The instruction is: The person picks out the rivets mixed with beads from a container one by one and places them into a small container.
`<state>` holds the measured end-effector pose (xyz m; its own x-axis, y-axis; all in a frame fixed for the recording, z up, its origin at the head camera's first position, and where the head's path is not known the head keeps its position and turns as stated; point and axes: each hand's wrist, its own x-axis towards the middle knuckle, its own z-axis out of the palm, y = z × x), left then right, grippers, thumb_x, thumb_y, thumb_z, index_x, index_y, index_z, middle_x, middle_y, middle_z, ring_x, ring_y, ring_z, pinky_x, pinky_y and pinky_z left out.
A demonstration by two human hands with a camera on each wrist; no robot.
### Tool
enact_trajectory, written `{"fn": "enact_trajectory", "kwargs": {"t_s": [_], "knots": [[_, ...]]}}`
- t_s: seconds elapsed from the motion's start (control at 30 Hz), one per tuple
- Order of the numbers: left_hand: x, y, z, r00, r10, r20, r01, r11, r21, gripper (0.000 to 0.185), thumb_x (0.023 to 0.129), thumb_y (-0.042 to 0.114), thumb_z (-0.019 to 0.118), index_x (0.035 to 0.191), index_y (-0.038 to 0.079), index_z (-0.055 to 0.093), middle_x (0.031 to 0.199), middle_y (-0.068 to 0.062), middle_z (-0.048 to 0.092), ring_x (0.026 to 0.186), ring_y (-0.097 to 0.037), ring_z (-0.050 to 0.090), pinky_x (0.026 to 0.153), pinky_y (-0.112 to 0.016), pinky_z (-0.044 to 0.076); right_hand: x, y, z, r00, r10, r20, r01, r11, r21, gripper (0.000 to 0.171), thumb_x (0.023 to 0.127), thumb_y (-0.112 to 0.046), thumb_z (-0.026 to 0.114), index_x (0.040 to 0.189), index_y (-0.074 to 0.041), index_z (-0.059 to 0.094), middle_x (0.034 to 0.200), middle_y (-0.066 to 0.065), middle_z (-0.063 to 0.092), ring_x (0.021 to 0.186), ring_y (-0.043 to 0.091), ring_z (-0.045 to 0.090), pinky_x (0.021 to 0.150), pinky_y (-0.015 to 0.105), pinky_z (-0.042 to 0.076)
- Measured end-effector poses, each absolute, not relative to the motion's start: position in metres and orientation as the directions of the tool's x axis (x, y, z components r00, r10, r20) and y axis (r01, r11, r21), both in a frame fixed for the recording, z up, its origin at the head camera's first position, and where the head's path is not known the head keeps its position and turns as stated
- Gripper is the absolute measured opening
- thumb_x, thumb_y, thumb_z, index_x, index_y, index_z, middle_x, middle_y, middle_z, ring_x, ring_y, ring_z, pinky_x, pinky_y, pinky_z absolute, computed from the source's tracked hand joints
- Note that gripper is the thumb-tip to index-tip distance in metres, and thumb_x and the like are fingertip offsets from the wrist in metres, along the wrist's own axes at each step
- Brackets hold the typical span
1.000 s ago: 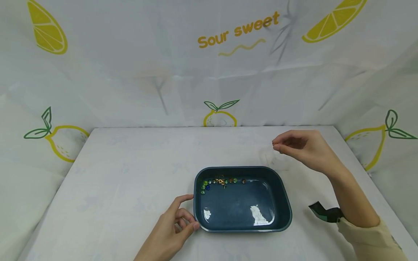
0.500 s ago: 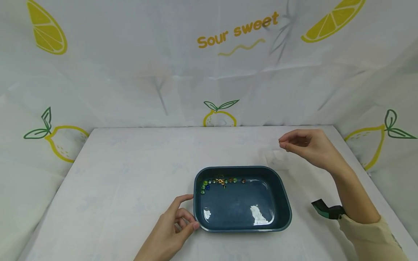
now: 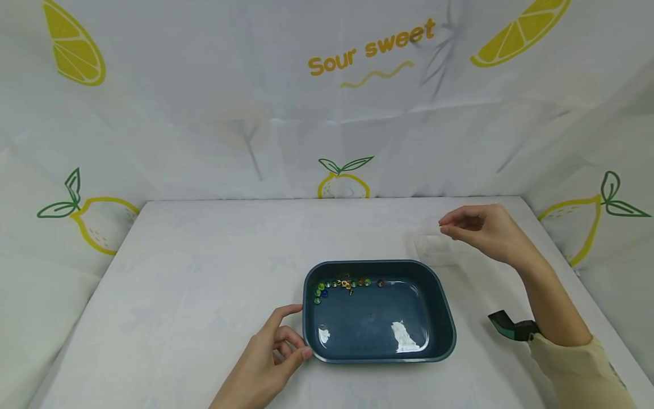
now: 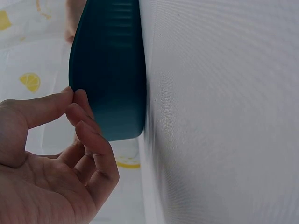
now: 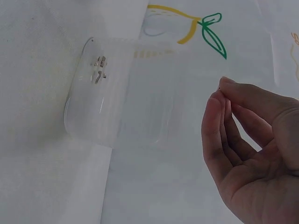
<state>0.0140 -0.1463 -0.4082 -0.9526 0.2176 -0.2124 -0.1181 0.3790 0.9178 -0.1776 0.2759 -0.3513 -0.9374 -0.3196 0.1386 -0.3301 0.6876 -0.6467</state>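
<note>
A: We work on a white worktop (image 3: 204, 272) enclosed by a lemon-print cloth backdrop (image 3: 327, 102). Nearest to us, the left hand (image 3: 265, 363) rests at the near-left corner of the dark blue tray (image 3: 444, 335), its loosely curled fingers (image 4: 88, 135) touching the outer wall without gripping it.

B: Contents of the tray?

A: Small coloured beads and gold-coloured pieces (image 3: 343, 284) lie along its far wall, left of centre. Beyond the tray's far-right corner stands a clear plastic cup (image 5: 107, 93); a few small metal pieces lie in it.

B: And the right hand?

A: The right hand (image 3: 480, 230) hovers just beside the cup, fingertips (image 5: 219, 98) pinched together. We cannot tell whether a piece is held between them.

B: Risks?

A: We judge three. A release off the cup's mouth would send a piece rolling across the worktop. The cup looks light and is nearly invisible; a brush from the hand could tip it. The left hand only touches the tray, so a knock could slide it and scatter the beads.
</note>
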Motion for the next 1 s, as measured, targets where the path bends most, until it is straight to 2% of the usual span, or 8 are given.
{"fn": "enact_trajectory", "kwargs": {"t_s": [0.1,0.2,0.43,0.67,1.0], "knots": [[0.014,-0.146,-0.408,-0.952,0.217,-0.215,-0.121,0.378,0.918,0.069,0.098,0.021,0.082,0.157,0.014,0.046,0.092,0.004,0.075,0.069,-0.005,0.06,0.064,-0.021,0.052,-0.179,0.277,-0.353,-0.94,-0.317,0.127,-0.322,0.703,-0.634,0.014,0.097,-0.007,0.08,0.111,-0.004,0.081,0.1,0.013,0.081,0.079,-0.001,0.07,0.072,0.011,0.055],[0.013,-0.146,-0.408,-0.951,0.217,-0.219,-0.124,0.381,0.916,0.069,0.098,0.021,0.082,0.157,0.014,0.046,0.092,0.004,0.075,0.069,-0.005,0.06,0.064,-0.021,0.052,-0.18,0.276,-0.355,-0.938,-0.325,0.123,-0.328,0.709,-0.625,0.013,0.098,-0.007,0.08,0.11,-0.004,0.081,0.101,0.015,0.081,0.079,-0.003,0.07,0.072,0.01,0.054],[0.013,-0.145,-0.407,-0.949,0.215,-0.229,-0.131,0.39,0.911,0.07,0.098,0.02,0.082,0.157,0.013,0.046,0.092,0.004,0.074,0.068,-0.005,0.059,0.063,-0.021,0.052,-0.181,0.274,-0.358,-0.934,-0.335,0.122,-0.338,0.722,-0.604,0.012,0.097,-0.009,0.081,0.108,-0.003,0.081,0.099,0.013,0.082,0.077,0.0,0.069,0.071,0.011,0.055],[0.013,-0.146,-0.407,-0.949,0.211,-0.235,-0.138,0.393,0.909,0.07,0.098,0.021,0.083,0.157,0.013,0.046,0.091,0.004,0.074,0.067,-0.005,0.059,0.063,-0.021,0.052,-0.181,0.27,-0.362,-0.936,-0.337,0.099,-0.328,0.738,-0.59,0.012,0.097,-0.01,0.082,0.108,-0.004,0.081,0.097,0.011,0.081,0.078,0.013,0.072,0.071,0.015,0.056],[0.014,-0.146,-0.407,-0.951,0.213,-0.223,-0.126,0.389,0.912,0.069,0.098,0.022,0.082,0.157,0.013,0.047,0.092,0.004,0.075,0.067,-0.004,0.059,0.063,-0.021,0.052,-0.181,0.266,-0.369,-0.938,-0.339,0.073,-0.318,0.756,-0.572,0.011,0.096,-0.008,0.081,0.106,-0.003,0.081,0.094,0.01,0.08,0.078,0.022,0.071,0.068,0.018,0.057]]}}
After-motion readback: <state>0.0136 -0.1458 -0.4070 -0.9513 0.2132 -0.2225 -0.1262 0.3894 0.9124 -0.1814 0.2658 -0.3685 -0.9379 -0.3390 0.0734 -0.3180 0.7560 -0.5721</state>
